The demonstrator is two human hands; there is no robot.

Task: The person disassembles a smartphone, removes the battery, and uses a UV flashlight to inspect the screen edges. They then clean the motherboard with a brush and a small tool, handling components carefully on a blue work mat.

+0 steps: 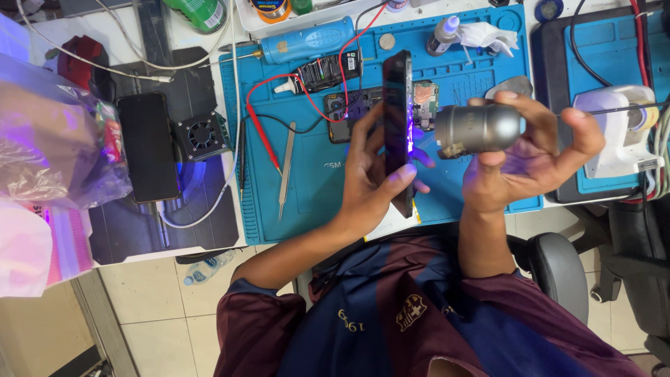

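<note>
Left hand (pixel 370 174) holds phone (pixel 398 129) edgewise beside lamp (pixel 478 129).

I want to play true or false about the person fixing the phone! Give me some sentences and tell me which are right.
1. The left hand holds a black phone on its edge. True.
2. The right hand holds a red screwdriver. False: it holds a grey metal lamp shining violet light.
3. Tweezers lie on the blue mat. True.
4. The mat is green. False: it is blue.
</note>
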